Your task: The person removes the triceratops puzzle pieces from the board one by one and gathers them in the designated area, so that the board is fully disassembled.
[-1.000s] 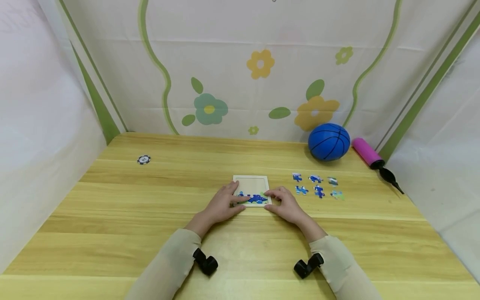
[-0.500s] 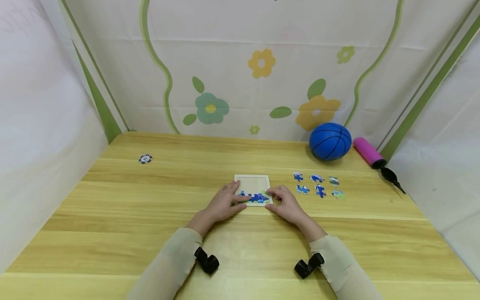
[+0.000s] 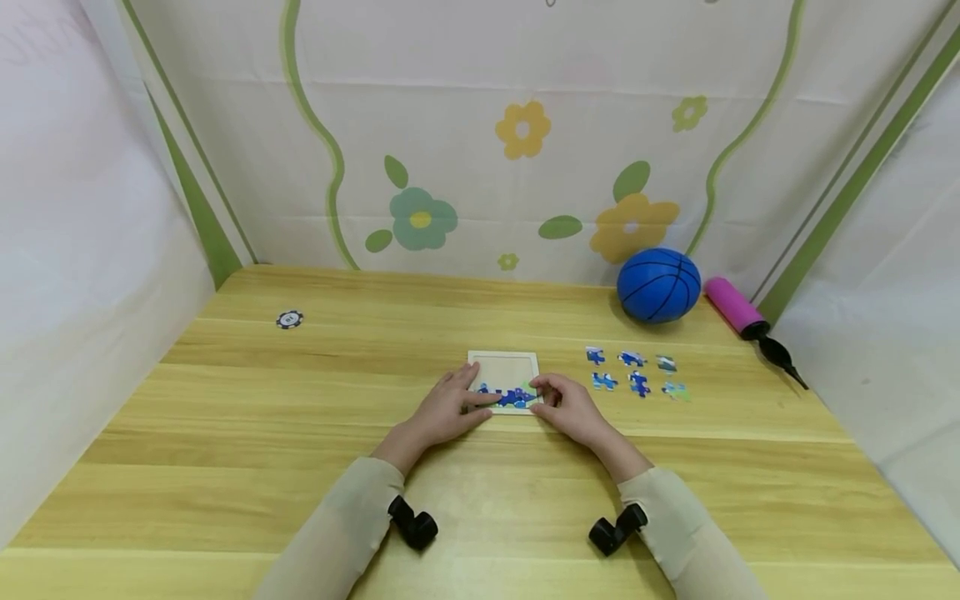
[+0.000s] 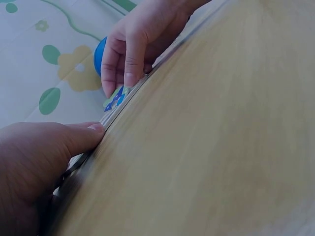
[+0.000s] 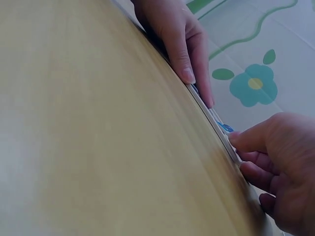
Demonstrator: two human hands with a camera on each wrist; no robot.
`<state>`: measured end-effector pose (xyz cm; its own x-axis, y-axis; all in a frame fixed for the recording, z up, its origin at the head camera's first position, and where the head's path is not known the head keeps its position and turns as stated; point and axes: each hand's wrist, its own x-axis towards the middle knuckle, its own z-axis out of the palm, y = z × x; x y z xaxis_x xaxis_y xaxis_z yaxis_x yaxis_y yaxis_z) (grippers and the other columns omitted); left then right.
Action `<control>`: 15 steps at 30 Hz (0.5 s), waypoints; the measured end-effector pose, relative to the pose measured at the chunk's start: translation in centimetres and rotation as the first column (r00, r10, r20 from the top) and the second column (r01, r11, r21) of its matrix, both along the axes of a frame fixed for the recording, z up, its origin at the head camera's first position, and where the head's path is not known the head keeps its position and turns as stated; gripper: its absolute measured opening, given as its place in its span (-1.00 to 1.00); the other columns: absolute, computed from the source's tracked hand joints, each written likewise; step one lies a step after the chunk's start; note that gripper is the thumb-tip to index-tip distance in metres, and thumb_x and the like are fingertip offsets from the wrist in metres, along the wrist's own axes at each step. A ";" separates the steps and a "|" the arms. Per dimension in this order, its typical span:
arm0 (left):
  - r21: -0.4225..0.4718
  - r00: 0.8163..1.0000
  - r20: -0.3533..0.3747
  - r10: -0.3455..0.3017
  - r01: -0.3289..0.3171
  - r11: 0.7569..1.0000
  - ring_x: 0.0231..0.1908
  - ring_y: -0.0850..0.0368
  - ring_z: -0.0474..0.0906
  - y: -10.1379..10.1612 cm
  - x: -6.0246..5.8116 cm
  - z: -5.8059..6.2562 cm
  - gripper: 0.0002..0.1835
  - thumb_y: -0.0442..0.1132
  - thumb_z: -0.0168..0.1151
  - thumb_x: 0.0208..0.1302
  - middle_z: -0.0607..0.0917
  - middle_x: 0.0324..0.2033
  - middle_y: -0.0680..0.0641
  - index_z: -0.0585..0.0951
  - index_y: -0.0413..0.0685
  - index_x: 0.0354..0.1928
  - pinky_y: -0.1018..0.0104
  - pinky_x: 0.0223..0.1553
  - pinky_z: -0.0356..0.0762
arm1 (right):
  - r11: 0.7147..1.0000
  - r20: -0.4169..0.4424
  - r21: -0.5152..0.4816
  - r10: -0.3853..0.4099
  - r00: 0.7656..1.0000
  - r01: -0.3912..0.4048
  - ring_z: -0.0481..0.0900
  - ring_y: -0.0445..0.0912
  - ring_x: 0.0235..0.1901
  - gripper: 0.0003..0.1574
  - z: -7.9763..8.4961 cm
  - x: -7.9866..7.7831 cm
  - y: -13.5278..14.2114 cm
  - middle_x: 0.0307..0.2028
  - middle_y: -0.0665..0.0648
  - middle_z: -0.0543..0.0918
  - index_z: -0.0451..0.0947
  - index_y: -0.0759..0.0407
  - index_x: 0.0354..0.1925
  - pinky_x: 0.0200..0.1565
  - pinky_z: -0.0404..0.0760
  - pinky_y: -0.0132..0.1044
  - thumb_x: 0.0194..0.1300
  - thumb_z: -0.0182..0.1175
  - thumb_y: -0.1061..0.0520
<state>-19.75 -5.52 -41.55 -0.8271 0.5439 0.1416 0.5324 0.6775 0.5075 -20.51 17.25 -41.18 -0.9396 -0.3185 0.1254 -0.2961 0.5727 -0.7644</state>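
Head view. The pale frame [image 3: 504, 354] is lying flat on the table [image 3: 517, 517]. Fitted pieces [image 3: 514, 397] are lining its near side; its far part is showing bare backing. The left hand [image 3: 441, 411] is resting across the frame's left side, fingers spread and fairly straight, not gripping. The right hand [image 3: 572, 411] is bending over the frame's right edge, thumb and forefinger meeting its near right corner; whether they are pinching a piece or only touching cannot be told. Compared with half a second earlier, the right thumb appears to be sitting slightly farther in over that corner, while the left hand is keeping its place. Six loose pieces [image 3: 638, 384] are lying right of the frame, unmoved, in two rows. The shift is probably marking fine adjustment, not the fetching of another piece.

Left wrist view. The left thumb is lying along the frame's near edge; the right hand's fingers are pointing down at its colored corner.

Right wrist view. The right hand's fingers are curling beside the frame's edge, their exact hold staying hidden.
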 end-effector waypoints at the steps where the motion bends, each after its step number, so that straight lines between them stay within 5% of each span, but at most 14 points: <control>1: -0.001 1.000 0.000 0.000 0.000 1.000 0.24 -0.06 -0.15 0.0 0.0 0.0 -0.65 -0.02 0.04 0.19 0.04 0.24 -0.25 0.49 0.20 0.04 0.04 0.17 -0.20 | 1.000 -0.002 0.012 0.004 1.000 -0.004 0.35 -0.13 -0.53 -0.66 0.0 0.0 0.0 -0.46 0.03 0.47 0.49 0.25 -0.17 -0.49 0.36 -0.33 0.00 0.23 0.28; 15: -0.009 1.000 -0.005 0.003 -0.003 1.000 0.24 -0.06 -0.15 0.1 0.0 -0.1 -0.65 -0.03 0.04 0.19 0.05 0.24 -0.24 0.49 0.20 0.04 0.05 0.17 -0.20 | 0.999 0.022 -0.025 -0.042 0.999 0.042 0.38 -0.07 -0.40 -0.64 1.8 -0.2 4.2 -0.38 0.08 0.50 0.51 0.21 -0.11 -0.38 0.40 -0.29 0.07 0.21 0.17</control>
<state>-19.74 -5.44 -41.67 -0.8281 0.5426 0.1412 0.5329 0.6836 0.4986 -20.68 21.50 -39.39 -0.9546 -0.2756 0.1129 -0.2557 0.5641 -0.7851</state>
